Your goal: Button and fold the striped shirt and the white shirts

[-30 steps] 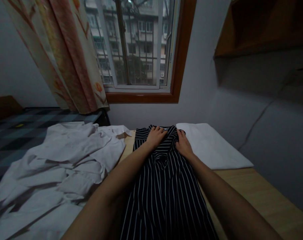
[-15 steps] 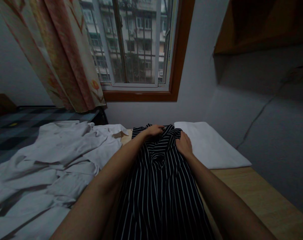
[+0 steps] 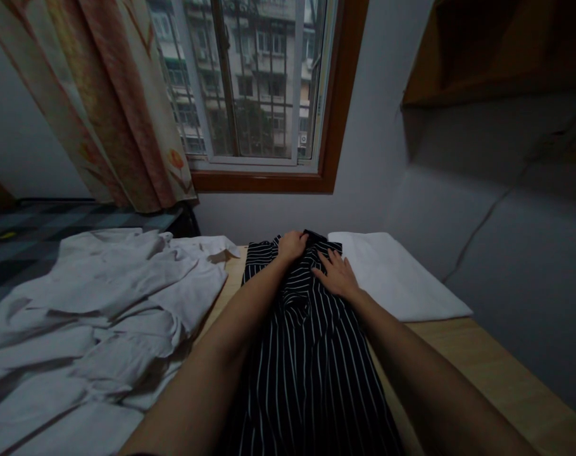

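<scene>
A black garment with thin white stripes (image 3: 316, 354) lies lengthwise in front of me, with bunched folds near its far end. What looks like a dark collar edge rises there; I cannot tell for certain what kind of garment it is. My left hand (image 3: 292, 246) is closed at that far edge, its fingers curled on the striped cloth. Lying flat on the upper right part of the garment, my right hand (image 3: 338, 273) has its fingers spread and grips nothing.
White rumpled clothes (image 3: 126, 304) are heaped on the left. A folded white cloth (image 3: 397, 278) lies at the right on the wooden table (image 3: 506, 373). Behind are a window (image 3: 250, 101), a curtain (image 3: 121, 114) and a wall; a wooden shelf (image 3: 459, 88) overhangs the right.
My right hand has let go of the garment's right edge and moved inward, fingers now spread flat. My left hand has curled at the far edge, and the cloth there lies flatter and wider.
</scene>
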Demonstrator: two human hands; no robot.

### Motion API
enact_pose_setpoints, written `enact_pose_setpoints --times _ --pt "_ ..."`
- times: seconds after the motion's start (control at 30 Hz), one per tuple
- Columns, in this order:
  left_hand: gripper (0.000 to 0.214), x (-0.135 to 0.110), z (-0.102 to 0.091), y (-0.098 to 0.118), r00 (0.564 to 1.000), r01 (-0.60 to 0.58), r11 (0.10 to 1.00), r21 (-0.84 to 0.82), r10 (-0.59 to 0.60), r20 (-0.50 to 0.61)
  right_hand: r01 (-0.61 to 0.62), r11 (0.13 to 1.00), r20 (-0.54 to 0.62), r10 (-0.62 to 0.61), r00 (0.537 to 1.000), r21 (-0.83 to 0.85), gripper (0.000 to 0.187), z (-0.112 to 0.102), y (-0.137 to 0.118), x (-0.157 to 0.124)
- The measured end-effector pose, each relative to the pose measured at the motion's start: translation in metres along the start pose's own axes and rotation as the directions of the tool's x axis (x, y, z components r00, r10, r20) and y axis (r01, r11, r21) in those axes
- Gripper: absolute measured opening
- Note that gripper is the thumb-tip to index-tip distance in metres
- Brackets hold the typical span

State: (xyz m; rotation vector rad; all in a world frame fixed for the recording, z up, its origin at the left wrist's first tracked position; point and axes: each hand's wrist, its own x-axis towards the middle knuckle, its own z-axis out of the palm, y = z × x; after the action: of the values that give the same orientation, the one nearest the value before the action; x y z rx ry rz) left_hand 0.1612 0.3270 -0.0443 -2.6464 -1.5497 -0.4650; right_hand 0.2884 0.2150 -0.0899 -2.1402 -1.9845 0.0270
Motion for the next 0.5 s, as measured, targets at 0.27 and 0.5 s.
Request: enact_pose_setpoints --times 0.27,0.5 --pt "0.037 -0.027 -0.004 0.002 0.921 -0.374 0.927 0.021 0.369 0.125 0.065 0.997 0.115 -0.061 0.991 -0.029 0.059 0.003 0.010 0.029" --pt "0.057 -0.072 0.004 -0.002 0.852 -0.387 0.922 -0.019 0.365 0.375 0.153 0.988 0.002 -0.153 0.988 -0.038 0.047 0.000 0.005 0.006"
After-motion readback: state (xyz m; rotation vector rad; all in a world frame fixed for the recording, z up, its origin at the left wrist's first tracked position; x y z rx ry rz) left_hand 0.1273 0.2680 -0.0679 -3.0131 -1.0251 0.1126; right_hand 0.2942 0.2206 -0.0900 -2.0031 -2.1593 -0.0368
